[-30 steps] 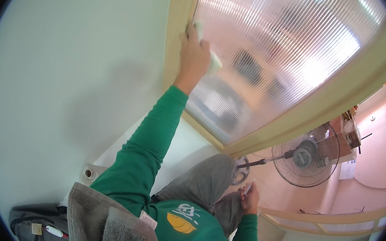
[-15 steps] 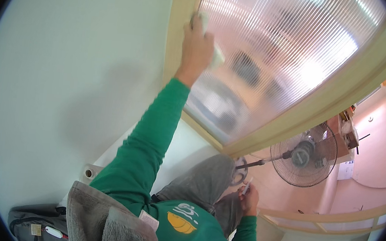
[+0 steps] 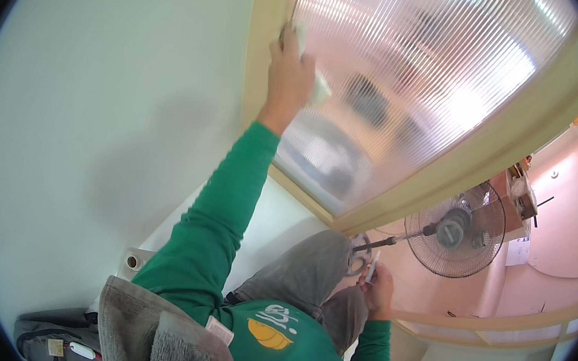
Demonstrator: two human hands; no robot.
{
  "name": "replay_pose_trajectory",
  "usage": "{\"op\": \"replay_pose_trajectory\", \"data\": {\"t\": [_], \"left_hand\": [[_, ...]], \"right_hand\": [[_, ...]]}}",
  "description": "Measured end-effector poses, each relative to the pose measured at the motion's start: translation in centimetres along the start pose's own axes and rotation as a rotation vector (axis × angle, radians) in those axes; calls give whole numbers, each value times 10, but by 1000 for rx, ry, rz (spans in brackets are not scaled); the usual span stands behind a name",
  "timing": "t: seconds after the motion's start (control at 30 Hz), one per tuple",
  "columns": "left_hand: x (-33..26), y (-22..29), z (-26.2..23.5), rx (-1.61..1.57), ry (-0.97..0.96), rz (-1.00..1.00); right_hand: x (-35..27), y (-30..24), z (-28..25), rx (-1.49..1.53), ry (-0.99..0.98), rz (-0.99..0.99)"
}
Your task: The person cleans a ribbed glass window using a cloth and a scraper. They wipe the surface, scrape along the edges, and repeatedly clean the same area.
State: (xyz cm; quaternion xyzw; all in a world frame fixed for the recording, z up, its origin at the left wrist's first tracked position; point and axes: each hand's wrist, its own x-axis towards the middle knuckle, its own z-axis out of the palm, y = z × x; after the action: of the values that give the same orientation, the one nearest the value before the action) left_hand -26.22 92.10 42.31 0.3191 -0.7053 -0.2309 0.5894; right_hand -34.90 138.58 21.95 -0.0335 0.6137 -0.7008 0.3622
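Note:
My left hand (image 3: 289,79) reaches up to the left edge of a ribbed translucent pane (image 3: 424,75). Its fingers are closed round a pale, whitish cloth (image 3: 320,91), pressed where the pane meets its cream frame (image 3: 263,46). Part of the cloth is hidden behind the hand. Low down beside my knee, my right hand (image 3: 380,290) is closed on a slim, light grey-white stick-like tool (image 3: 372,268). Its exact kind I cannot make out, since the fingers cover its lower part.
Beyond the frame stands a black fan (image 3: 453,227) on a pole. A plain pale wall (image 3: 102,93) rises at the left. A grey towel (image 3: 143,326) hangs over my shoulder. At lower left are a white roll (image 3: 133,261) and a dark grey bag (image 3: 54,346).
My left hand and the cloth have shifted slightly left along with the frame, partly because the view moved. My right hand has risen and turned a little with the slim tool.

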Motion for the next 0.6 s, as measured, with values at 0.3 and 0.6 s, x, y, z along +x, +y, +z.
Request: {"op": "replay_pose_trajectory", "data": {"t": [0.3, 0.6], "left_hand": [[2, 0, 6, -66, 51, 25], [2, -20, 8, -13, 59, 73]], "right_hand": [[-1, -3, 13, -82, -77, 12], [-9, 4, 5, -104, -29, 46]]}}
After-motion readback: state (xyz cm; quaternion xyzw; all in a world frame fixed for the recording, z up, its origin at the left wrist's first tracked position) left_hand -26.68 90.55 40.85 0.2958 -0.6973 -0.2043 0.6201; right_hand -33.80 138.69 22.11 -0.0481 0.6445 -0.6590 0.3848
